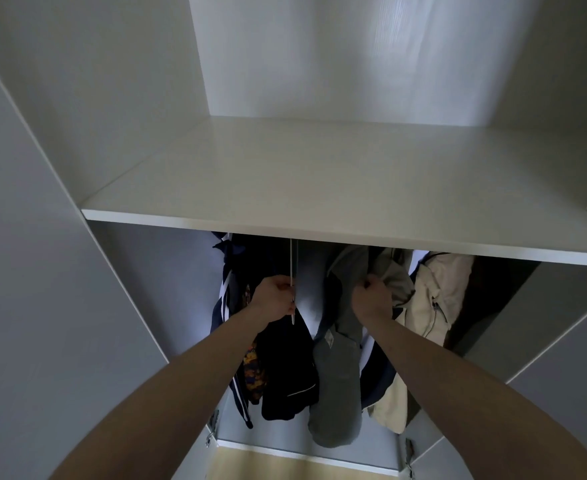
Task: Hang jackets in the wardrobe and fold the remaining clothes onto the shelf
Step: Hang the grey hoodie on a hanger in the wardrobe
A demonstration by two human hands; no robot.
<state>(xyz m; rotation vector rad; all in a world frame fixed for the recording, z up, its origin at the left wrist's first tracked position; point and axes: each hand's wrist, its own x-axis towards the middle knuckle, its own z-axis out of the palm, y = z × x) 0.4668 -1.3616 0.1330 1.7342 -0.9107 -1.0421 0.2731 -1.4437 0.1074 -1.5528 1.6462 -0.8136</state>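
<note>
Two hands: both are up inside the wardrobe, under the shelf (pixel 319 188), so this looks like the hanging part of the job.
Head view, left hand (pixel 274 299): its grip is closed round a thin white hanger (pixel 291 271), fingers curled on the stem, right in front of the dark jacket (pixel 285 368) with white stripes.
Head view, right hand (pixel 371 297): curled tight, bunching the grey jacket (pixel 340 375) near its top.
Where the jackets are: dark one left, grey one middle, beige jacket (pixel 430 306) just beside it on the right, all hanging below the shelf.
Doing it well: I'd say hold the hanger level and feed the grey shoulders on one at a time, so nothing slides off.
Rail: can't see it, the shelf edge hides it.
Room to move: a gap of open back panel between the dark and grey jackets looks like the spot; the right side is crowded.
Edges: the shelf's front lip sits just above both hands, so watch the knuckles when lifting.
</note>
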